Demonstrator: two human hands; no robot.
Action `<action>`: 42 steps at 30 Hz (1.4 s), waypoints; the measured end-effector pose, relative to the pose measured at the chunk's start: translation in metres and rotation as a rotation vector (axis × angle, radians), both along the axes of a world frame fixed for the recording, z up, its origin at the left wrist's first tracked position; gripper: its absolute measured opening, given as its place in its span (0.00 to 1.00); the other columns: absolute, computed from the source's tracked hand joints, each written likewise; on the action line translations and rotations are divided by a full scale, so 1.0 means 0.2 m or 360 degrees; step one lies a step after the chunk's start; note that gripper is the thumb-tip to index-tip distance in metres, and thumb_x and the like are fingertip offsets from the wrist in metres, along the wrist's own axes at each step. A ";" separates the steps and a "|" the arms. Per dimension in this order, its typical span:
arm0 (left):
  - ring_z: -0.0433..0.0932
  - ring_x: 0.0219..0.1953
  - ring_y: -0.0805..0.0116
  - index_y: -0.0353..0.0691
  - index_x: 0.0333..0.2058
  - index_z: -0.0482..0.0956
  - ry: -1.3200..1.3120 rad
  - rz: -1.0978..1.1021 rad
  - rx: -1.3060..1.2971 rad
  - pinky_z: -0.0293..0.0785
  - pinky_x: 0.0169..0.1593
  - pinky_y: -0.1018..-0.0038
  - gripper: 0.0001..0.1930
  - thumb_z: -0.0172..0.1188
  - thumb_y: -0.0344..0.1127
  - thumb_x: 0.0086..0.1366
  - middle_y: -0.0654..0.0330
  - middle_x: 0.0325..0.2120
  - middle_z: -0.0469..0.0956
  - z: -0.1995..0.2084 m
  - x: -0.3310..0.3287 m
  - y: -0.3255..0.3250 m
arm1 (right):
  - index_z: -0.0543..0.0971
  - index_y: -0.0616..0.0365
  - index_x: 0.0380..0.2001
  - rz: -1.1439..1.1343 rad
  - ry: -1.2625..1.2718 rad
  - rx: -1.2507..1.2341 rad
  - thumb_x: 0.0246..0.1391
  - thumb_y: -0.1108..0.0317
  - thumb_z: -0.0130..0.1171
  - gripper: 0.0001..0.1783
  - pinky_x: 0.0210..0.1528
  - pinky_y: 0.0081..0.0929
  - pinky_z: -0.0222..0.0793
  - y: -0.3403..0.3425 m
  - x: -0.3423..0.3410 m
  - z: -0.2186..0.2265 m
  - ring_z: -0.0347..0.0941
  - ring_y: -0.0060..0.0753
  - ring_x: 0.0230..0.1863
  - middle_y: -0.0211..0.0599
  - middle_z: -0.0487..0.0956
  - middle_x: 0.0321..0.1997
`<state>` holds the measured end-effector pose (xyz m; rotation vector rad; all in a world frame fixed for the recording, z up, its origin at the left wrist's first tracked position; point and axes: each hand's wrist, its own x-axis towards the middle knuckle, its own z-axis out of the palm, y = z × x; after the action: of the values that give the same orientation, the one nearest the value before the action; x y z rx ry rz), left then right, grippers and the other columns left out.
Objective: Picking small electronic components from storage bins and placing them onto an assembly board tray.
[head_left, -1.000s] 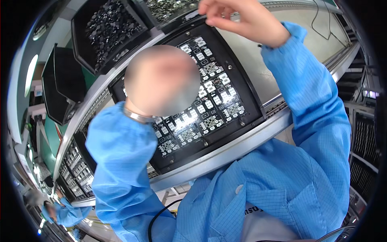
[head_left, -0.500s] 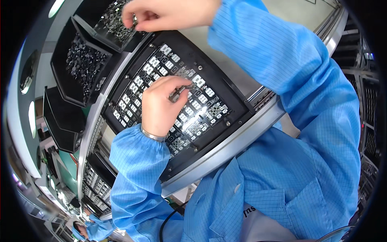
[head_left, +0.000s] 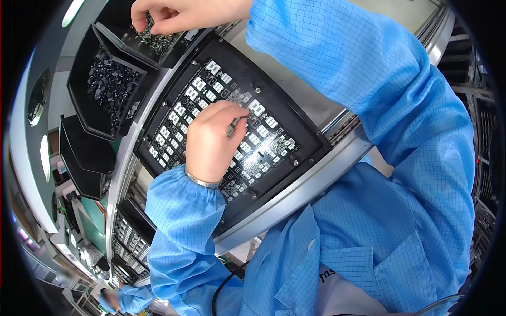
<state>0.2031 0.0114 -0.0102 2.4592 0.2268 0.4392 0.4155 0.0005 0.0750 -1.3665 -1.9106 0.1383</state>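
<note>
While the left hand (head_left: 211,137) pinches over the board panel (head_left: 253,129), the right hand (head_left: 182,15) is at the parts bin (head_left: 126,38)

And it's a picking-up step, by my reading: the right hand hangs over the bin, beyond the far right corner of the black carrier frame (head_left: 263,73), fingertips curled down at a heap of small glinting parts (head_left: 158,42). Has it got one? Cannot tell; the fingers themselves block the spot. Over on the carrier frame, the left hand is curled, thumb and forefinger gripping a small greyish piece (head_left: 232,127), possibly metal, though too small in this bent view to name for sure. That hand sits over the panel, toward the frame's left edge, masking a patch of it; whether it touches the board is hidden.

And the panel itself? Lying within the frame's four edges, rows of white components (head_left: 179,109) showing toward the far edge, the near edge alongside a silver rail (head_left: 290,195). Past that far edge, a neighbouring bin (head_left: 79,95) holds dark parts (head_left: 113,79), no fingers near it.

What does the next move call for? A tidy fingertip pinch at the heap, I'd judge; and from the left, a steady grip, because a stray knuckle could nudge those close-set components.
</note>
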 end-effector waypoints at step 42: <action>0.79 0.38 0.50 0.48 0.50 0.71 0.0728 0.1353 0.0811 0.76 0.45 0.63 0.20 0.59 0.34 0.58 0.51 0.35 0.78 -0.15 -1.40 1.80 | 0.75 0.59 0.29 0.0444 -0.0273 -0.0713 0.40 0.78 0.62 0.09 0.44 0.35 0.69 -0.31 -0.10 -0.28 0.73 0.45 0.41 0.40 0.76 0.37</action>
<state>-0.0763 0.3705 -0.0407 2.8259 1.5451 0.2794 0.3954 -0.0624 0.0181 -1.4184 -2.3039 0.6373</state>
